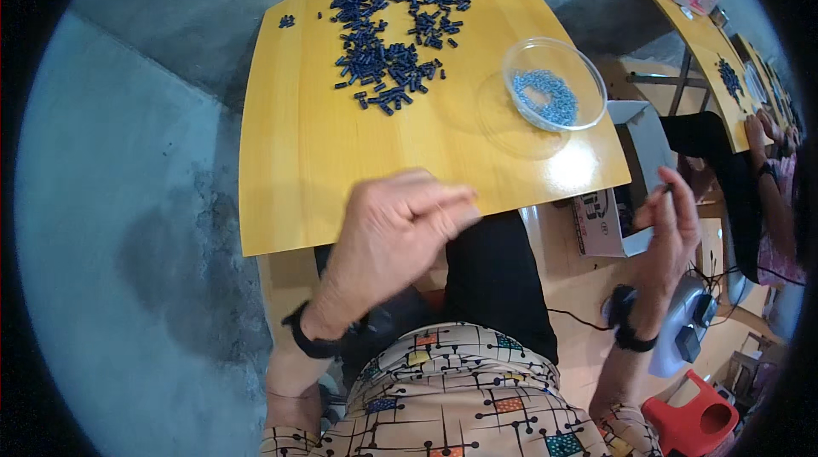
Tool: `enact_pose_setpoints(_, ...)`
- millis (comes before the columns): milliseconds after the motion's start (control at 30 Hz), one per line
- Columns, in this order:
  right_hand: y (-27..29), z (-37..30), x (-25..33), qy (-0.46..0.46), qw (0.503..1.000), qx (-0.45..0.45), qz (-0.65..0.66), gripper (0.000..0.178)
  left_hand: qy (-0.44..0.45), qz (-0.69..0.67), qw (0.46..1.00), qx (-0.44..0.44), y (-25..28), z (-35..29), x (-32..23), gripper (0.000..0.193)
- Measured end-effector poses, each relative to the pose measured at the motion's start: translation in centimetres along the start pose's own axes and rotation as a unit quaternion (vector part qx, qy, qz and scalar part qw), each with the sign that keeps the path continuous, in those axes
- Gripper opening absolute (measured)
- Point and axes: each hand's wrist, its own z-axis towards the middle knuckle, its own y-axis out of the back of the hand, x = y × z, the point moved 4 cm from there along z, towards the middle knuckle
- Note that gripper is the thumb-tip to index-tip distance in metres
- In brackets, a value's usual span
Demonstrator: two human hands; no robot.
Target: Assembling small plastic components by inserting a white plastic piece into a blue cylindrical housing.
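Observation:
Over the near edge of the yellow table, my left hand is closed, thumb and forefinger pressed together; what they pinch, if anything, is too small to name. My right hand is off the table's right corner, above an open cardboard box. Its fingertips close on a small dark piece whose kind is unclear. A pile of short dark-blue cylinders spreads over the far middle of the table. At the right stands a clear round plastic bowl with many small, shiny, silvery-blue parts in it.
A tiny group of dark pieces lies at the table's far left. To the right, another person's hands rest at a second yellow table. A red plastic stool and a grey machine stand at lower right.

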Motion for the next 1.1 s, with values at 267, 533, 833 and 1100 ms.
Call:
enact_pose_setpoints(267, 9.1, 4.9, -9.1, 0.09, 0.92, -0.032, -0.38, 0.041, -0.044, 0.305, 0.939, -0.154, 6.0, 6.9, 2.9, 0.017)
enact_pose_setpoints(533, -5.8, 0.2, 1.7, 0.223, 0.937, 0.142, -0.227, 0.019, -0.032, 0.414, 0.899, -0.14, 6.2, 12.0, 8.4, 0.015)
enact_pose_setpoints(833, -14.9, 1.2, -0.8, 0.203, 0.932, 0.255, -0.159, 0.015, -0.043, 0.425, 0.899, -0.096, 6.3, 13.1, 9.9, 0.016)
enact_pose_setpoints(1100, -15.9, 2.0, -2.2, 0.159, 0.944, 0.249, -0.147, 0.014, -0.048, 0.384, 0.916, -0.105, 7.1, 13.2, 9.5, 0.016)
